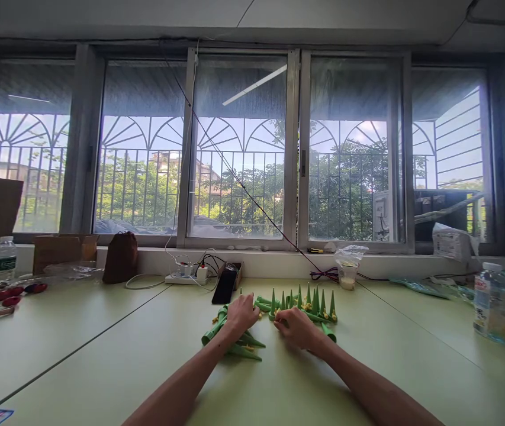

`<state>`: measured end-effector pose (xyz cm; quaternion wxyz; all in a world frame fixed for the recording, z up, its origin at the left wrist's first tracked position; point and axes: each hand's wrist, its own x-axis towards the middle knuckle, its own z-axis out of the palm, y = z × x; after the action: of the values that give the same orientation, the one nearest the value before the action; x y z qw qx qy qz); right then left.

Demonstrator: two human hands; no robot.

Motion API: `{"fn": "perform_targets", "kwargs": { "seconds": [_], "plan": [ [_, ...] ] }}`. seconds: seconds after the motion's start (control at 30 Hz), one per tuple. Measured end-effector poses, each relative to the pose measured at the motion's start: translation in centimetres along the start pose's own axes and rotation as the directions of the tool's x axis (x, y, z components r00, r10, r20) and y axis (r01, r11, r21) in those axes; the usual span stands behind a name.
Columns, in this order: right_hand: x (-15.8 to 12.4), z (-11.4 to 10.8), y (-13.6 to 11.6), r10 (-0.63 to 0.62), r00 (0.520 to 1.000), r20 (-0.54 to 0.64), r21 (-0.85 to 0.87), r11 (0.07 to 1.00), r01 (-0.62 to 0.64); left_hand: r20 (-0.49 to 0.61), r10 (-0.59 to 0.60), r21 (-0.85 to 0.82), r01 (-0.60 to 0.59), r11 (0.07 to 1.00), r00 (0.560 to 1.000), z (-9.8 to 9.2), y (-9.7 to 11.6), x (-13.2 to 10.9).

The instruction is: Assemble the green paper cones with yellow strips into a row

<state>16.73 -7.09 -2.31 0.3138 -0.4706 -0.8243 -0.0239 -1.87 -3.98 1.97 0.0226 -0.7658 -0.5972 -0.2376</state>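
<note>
Over the left part of a spread of green cones, my left hand point(242, 312) has its fingers drawn together; a small yellow piece point(260, 316) shows by its fingertips. My right hand point(297, 327) is closed in a pinch beside the upright green cones point(317, 300). What either hand grips is too small or hidden to name. Several green cones point(252, 340) lie on their sides under and beside my left wrist, with small yellow pieces among them. A green hollow tube-like piece point(328, 332) lies to the right of my right hand.
Behind the cones lie a black phone point(224, 286) and a power strip point(185, 278) with cables. A plastic cup in a bag point(347, 272) stands at the back right. Bottles point(487, 302) and a brown pouch point(120, 258) stand farther out on the table point(114, 355).
</note>
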Motion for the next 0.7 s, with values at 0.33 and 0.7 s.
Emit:
{"fn": "perform_targets", "kwargs": {
  "seconds": [0.33, 0.7],
  "plan": [
    [0.0, 0.0, 0.3, 0.076, 0.997, 0.013, -0.067, 0.995, -0.075, -0.264, 0.083, -0.055, -0.1, 0.993, 0.961, 0.1, 0.6, 0.4],
    [0.3, 0.1, 0.5, 0.121, 0.991, -0.054, 0.122, 0.986, -0.113, 0.097, 0.008, -0.897, 0.084, 0.434, 0.995, 3.4, 1.7, 0.8]
  ]
}}
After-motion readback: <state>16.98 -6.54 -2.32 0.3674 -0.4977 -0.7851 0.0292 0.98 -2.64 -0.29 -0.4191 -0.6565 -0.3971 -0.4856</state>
